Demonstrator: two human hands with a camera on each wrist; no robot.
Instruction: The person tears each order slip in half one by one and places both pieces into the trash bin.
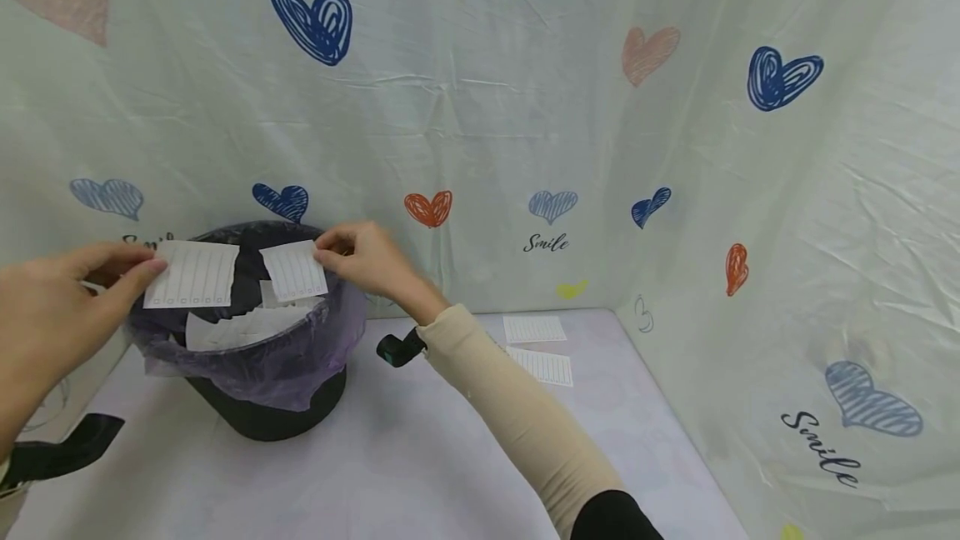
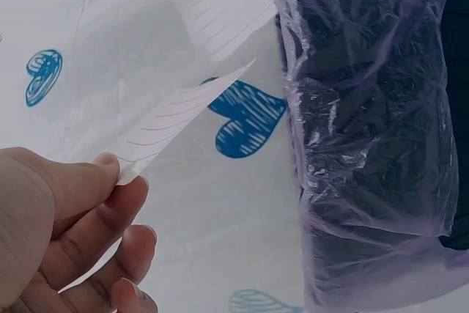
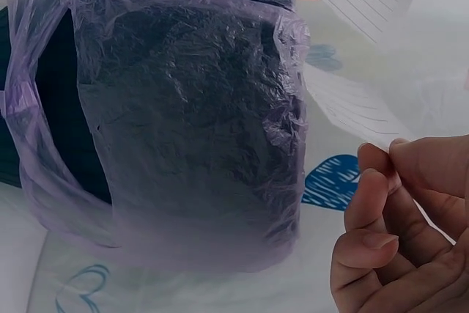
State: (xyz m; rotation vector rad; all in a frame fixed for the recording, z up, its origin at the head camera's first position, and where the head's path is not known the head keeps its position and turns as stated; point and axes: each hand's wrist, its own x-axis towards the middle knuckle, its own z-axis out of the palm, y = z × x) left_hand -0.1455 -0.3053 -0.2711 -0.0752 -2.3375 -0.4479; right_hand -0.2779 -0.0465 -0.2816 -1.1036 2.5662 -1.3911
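Note:
Over the mouth of a black bin point(image 1: 273, 415) lined with a purple plastic bag point(image 1: 292, 373), each hand pinches a piece of lined white paper. My left hand point(image 1: 63, 298) grips the left piece of paper point(image 1: 191, 273) by its outer edge, between thumb and forefinger. My right hand point(image 1: 371, 261) holds a smaller paper piece point(image 1: 295, 271) at its right edge. A gap separates the two pieces. White paper scraps point(image 1: 243, 329) lie inside the bin below them. In the left wrist view, the left thumb and finger pinch a corner of the paper point(image 2: 172, 119).
Two lined paper sheets point(image 1: 534, 328) lie on the white table point(image 1: 420, 457) to the right, partly behind my right sleeve point(image 1: 517, 407). A pale curtain point(image 1: 480, 123) printed with hearts stands behind and on the right. Black wrist mounts stick out below both hands.

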